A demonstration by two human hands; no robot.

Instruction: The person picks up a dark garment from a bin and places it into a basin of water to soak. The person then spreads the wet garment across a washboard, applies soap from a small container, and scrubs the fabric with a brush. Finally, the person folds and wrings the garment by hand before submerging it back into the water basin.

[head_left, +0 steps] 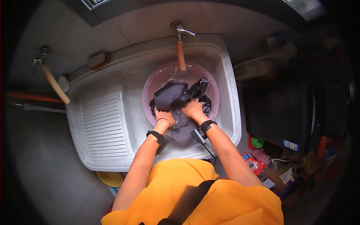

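Note:
A pink translucent basin [148, 86] holds water and a wet dark garment [170, 94], which is bunched up and partly blurred. My left hand [165, 117] grips the garment on its left side, with fingers partly buried in the folds. On the other side, my right hand [193, 108] is closed on the same garment, its fingertips hidden by cloth. A greyish part of the fabric [183, 131] hangs between my wrists over the basin's near rim. Straight above the basin's far side, an orange hose [181, 55] hangs from a metal tap [180, 29].
The basin stands in a grey stone sink [229, 97] with a ribbed washboard [105, 127] on its left. A second tap with a hose [54, 83] is at the left. On the right stand a dark appliance [277, 112] and cluttered packages, including a red detergent bag [254, 163].

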